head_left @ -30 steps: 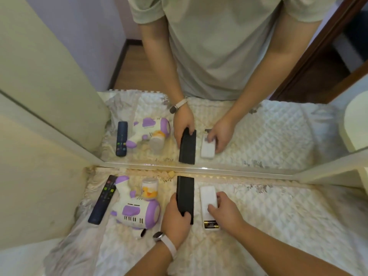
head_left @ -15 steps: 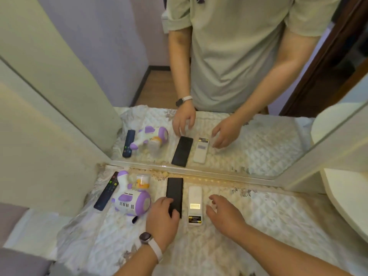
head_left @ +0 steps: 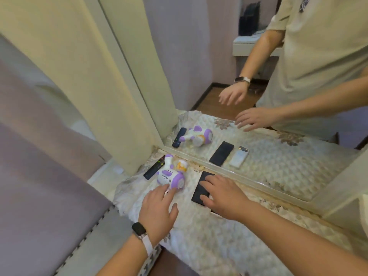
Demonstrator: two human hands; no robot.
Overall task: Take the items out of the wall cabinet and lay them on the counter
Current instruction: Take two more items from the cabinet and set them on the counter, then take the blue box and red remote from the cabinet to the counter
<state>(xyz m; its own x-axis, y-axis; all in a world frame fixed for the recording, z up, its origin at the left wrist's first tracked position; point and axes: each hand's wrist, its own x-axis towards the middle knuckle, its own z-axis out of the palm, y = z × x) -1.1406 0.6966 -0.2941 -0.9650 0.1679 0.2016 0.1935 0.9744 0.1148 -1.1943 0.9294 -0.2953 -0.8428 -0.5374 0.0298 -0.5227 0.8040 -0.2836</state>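
**Q:** What has changed in the head view over the last half second?

**A:** The left hand (head_left: 159, 212) has let go of the black phone (head_left: 200, 189) and travelled left toward the purple-and-white toy (head_left: 171, 176). The right hand (head_left: 223, 194) has shifted left and now sits over the phone. The camera has also swung left.

**Q:** State of the fingers?

**A:** The left fingers (head_left: 162, 191) are straight, loosely spread and hold nothing. The index tip is at the toy's near end, but contact cannot be determined. The right fingers (head_left: 209, 182) are spread flat above the phone and grip nothing. Whether they press it or hover cannot be told.

**Q:** Where are the task's items?

**A:** They lie on the quilt-covered counter (head_left: 209, 246), in a row along the mirror (head_left: 199, 56). The black TV remote (head_left: 154, 168) is at the far left, the toy is just beside it, and the phone is further right. No wall cabinet is identifiable.

**Q:** Which relation governs the next move?

**A:** Probably the toy relative to the left fingers. It lies directly ahead of them. Its long axis runs away from the person toward the mirror, with the round body nearest. The left hand is the nearer one, because the phone lies between the right hand and the toy.
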